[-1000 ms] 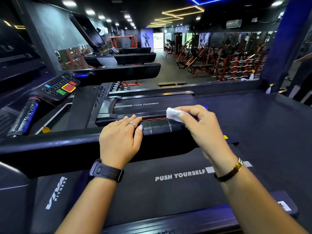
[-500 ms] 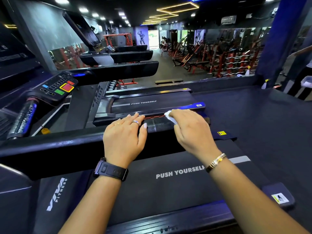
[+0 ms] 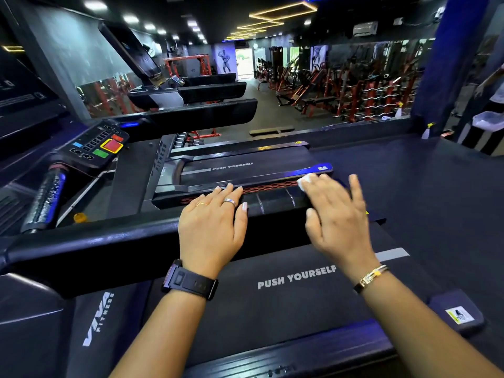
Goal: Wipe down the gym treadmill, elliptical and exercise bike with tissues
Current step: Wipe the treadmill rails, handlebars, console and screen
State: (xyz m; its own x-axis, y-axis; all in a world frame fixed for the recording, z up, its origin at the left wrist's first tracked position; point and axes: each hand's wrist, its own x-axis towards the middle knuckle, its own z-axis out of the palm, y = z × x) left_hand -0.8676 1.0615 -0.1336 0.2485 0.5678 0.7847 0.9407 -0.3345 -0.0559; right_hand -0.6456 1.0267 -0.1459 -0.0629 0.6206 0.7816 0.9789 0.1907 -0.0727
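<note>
The left hand (image 3: 212, 230) lies flat, palm down, fingers together; the right hand (image 3: 336, 222) is palm down, fingers spread, blurred.

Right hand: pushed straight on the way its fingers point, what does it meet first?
Probably nothing at its height. The right hand presses the tissue on the handrail, fingers pointing forward; in line beyond lies the neighbouring treadmill's blue side rail, seemingly lower, though depth is unclear.
</note>
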